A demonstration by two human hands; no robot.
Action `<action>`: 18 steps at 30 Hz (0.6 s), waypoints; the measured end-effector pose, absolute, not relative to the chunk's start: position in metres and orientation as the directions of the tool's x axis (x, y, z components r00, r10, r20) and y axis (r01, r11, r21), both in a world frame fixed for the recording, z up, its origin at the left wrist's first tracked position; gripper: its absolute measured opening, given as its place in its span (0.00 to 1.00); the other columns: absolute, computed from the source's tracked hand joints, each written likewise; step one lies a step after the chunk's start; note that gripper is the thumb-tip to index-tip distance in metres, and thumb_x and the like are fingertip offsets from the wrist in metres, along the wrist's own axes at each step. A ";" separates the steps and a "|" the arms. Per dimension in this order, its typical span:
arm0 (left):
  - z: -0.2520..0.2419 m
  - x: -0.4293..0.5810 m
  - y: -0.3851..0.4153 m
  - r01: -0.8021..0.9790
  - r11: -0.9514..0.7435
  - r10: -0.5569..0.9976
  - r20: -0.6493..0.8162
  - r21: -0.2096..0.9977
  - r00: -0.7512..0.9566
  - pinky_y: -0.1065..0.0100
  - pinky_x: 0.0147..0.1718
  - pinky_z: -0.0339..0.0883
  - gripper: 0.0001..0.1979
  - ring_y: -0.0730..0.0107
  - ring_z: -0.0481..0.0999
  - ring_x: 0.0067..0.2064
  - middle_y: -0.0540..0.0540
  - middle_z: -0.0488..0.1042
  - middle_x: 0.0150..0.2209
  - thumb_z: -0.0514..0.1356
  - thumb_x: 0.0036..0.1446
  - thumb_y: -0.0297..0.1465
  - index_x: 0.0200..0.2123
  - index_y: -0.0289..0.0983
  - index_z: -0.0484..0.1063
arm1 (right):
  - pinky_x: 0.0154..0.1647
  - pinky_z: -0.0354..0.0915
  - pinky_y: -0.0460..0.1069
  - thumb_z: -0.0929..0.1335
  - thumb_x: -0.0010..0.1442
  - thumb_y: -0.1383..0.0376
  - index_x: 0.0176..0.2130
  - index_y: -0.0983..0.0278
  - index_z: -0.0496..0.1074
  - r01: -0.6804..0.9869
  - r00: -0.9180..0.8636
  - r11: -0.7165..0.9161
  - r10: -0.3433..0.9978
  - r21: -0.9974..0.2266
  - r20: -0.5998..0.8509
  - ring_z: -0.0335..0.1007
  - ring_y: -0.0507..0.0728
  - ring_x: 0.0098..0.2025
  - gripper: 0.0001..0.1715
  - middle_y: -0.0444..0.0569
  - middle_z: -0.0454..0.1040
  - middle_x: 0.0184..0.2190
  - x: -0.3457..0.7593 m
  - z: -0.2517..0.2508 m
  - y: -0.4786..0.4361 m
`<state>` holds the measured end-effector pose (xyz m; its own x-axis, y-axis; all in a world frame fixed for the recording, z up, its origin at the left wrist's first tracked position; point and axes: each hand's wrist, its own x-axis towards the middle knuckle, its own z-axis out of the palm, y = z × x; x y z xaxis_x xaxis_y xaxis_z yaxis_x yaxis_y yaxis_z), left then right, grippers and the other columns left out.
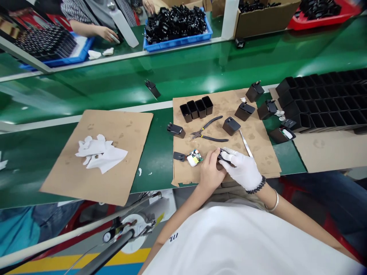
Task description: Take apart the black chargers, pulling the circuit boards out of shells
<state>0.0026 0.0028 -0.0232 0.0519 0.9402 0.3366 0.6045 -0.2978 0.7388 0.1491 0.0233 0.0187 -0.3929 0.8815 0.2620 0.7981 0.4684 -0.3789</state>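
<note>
My bare left hand (211,171) and my white-gloved right hand (243,170) meet at the near edge of a cardboard sheet (183,173). Between them both sets of fingers close on a small black charger housing (221,156), mostly hidden by the fingers. Just left of my left hand lies a circuit board (195,157), joined to a black plug cap (179,156). Beyond my hands are yellow-and-black cutting pliers (210,130) with their handles spread. Metal tweezers (246,143) rest beside my right hand, near a closed black charger (231,126).
Several open black cases (196,109) stand at the sheet's far side, with rows of cases (323,101) to the right. White cloth scraps (100,152) lie on another cardboard (120,187). One charger (152,88) sits on the green belt (114,88). Across it, a co-worker's hand (107,34) works.
</note>
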 end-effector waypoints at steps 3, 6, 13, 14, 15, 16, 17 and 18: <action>-0.018 -0.006 0.002 0.569 -0.325 0.941 0.318 0.755 0.115 0.61 0.46 0.78 0.31 0.60 0.80 0.46 0.40 0.76 0.50 0.63 0.56 0.23 0.63 0.39 0.64 | 0.44 0.80 0.51 0.69 0.67 0.64 0.51 0.61 0.81 0.787 -0.441 0.504 0.863 -0.356 0.248 0.84 0.60 0.46 0.15 0.54 0.83 0.50 0.152 0.019 0.031; -0.013 -0.014 -0.002 0.538 -0.364 0.931 0.322 0.760 0.174 0.61 0.50 0.78 0.32 0.61 0.79 0.48 0.39 0.75 0.54 0.61 0.60 0.24 0.67 0.40 0.60 | 0.42 0.79 0.52 0.69 0.67 0.64 0.51 0.60 0.81 0.784 -0.469 0.524 0.852 -0.333 0.233 0.84 0.60 0.43 0.15 0.53 0.83 0.50 0.154 0.019 0.035; -0.008 -0.019 -0.006 0.698 -0.411 0.905 0.355 0.587 0.234 0.57 0.55 0.74 0.29 0.56 0.76 0.56 0.37 0.75 0.57 0.55 0.68 0.26 0.71 0.38 0.57 | 0.44 0.78 0.50 0.68 0.67 0.65 0.54 0.59 0.80 0.812 -0.435 0.490 0.870 -0.317 0.231 0.83 0.59 0.48 0.18 0.53 0.79 0.57 0.152 0.018 0.026; -0.009 -0.019 -0.005 0.724 -0.417 0.902 0.351 0.550 0.253 0.57 0.54 0.74 0.29 0.56 0.77 0.55 0.37 0.76 0.56 0.54 0.68 0.26 0.71 0.38 0.57 | 0.45 0.79 0.50 0.68 0.67 0.65 0.55 0.59 0.80 0.815 -0.427 0.482 0.875 -0.320 0.230 0.83 0.59 0.49 0.18 0.52 0.78 0.58 0.152 0.018 0.025; -0.009 -0.020 -0.003 0.746 -0.425 0.897 0.348 0.512 0.272 0.57 0.53 0.74 0.29 0.56 0.77 0.54 0.37 0.77 0.55 0.54 0.68 0.26 0.71 0.37 0.57 | 0.45 0.78 0.50 0.68 0.67 0.65 0.55 0.60 0.80 0.817 -0.422 0.476 0.878 -0.324 0.227 0.83 0.59 0.50 0.18 0.52 0.78 0.58 0.151 0.017 0.025; -0.009 -0.021 -0.002 0.766 -0.432 0.893 0.344 0.476 0.290 0.58 0.52 0.74 0.29 0.56 0.78 0.53 0.37 0.78 0.54 0.54 0.69 0.27 0.71 0.37 0.57 | 0.46 0.78 0.50 0.69 0.67 0.65 0.54 0.60 0.80 0.818 -0.419 0.473 0.880 -0.329 0.224 0.83 0.59 0.50 0.17 0.52 0.79 0.57 0.151 0.017 0.026; -0.009 -0.022 -0.002 0.781 -0.439 0.889 0.343 0.444 0.304 0.58 0.51 0.74 0.29 0.56 0.78 0.52 0.37 0.79 0.53 0.53 0.69 0.27 0.71 0.37 0.56 | 0.47 0.78 0.50 0.69 0.67 0.65 0.54 0.60 0.80 0.816 -0.420 0.472 0.881 -0.333 0.219 0.82 0.59 0.50 0.17 0.52 0.80 0.56 0.151 0.017 0.028; -0.010 -0.021 -0.001 0.794 -0.444 0.884 0.348 0.415 0.312 0.59 0.50 0.74 0.29 0.56 0.78 0.51 0.37 0.79 0.52 0.53 0.69 0.28 0.71 0.36 0.56 | 0.47 0.78 0.50 0.69 0.67 0.65 0.53 0.59 0.80 0.813 -0.426 0.475 0.880 -0.338 0.212 0.82 0.59 0.50 0.16 0.51 0.81 0.54 0.151 0.018 0.030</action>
